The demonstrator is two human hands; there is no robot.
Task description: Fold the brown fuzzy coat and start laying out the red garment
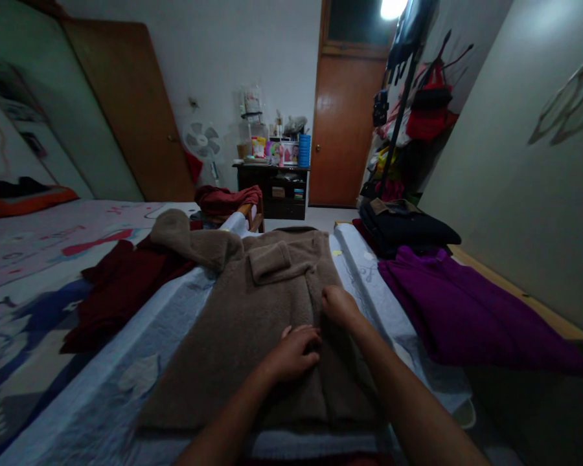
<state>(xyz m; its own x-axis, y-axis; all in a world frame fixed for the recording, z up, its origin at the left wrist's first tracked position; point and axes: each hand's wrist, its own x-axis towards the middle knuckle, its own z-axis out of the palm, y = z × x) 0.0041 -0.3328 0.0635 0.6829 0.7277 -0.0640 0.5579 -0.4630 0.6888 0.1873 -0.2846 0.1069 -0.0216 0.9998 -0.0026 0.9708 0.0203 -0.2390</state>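
Observation:
A brown fuzzy coat (257, 330) lies spread on a pale blue cloth (170, 330). One sleeve is folded across its upper front; the other stretches out to the upper left. My left hand (297, 353) rests on the coat's middle near the front seam, fingers curved but apart, nothing visible in them. Farther up and to the right, my right hand (339, 305) has its fingers closed on the coat near its right side.
Purple folded clothing (466, 310) and dark folded clothes (403, 226) lie at the right. Dark red clothing (126, 285) is on the bed at the left. Beyond stand a black cabinet (267, 188), a fan (203, 139) and a wooden door (344, 123).

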